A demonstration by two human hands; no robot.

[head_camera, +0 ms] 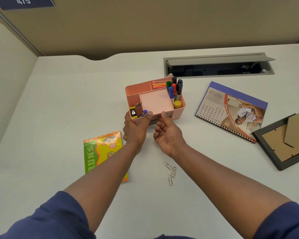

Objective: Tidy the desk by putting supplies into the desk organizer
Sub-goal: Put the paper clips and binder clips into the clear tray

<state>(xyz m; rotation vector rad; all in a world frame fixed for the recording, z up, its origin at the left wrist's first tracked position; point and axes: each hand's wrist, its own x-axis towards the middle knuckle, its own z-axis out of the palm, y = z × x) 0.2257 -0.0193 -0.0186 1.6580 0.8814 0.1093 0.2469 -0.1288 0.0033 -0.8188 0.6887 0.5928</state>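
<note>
The pink plastic desk organizer (pixel 155 99) stands at the middle of the white desk (pixel 59 100), already holding a cluster of upright markers (pixel 175 90) in its right compartment, a yellow-capped glue stick (pixel 177 104) at its near right corner, bright sticky flags (pixel 159 85) at the far side, a pale pink note pad (pixel 155 101) in the centre and small clips and a blue-capped item (pixel 144 113) at its near left. The left hand (pixel 136 128) grips the organizer's near left corner, thumb on the rim and fingers curled round the wall. The right hand (pixel 168 133) sits just beside the near front, palm up, fingers loosely curled and seemingly empty, thumb touching the front edge where a dark drawer gap shows. The step looks like steadying the organizer and working its drawer. Three silver wire paper clips (pixel 171 172) lie loose nearer the person; the next move likely calls for pinching these up off the flat surface and dropping them in.
</note>
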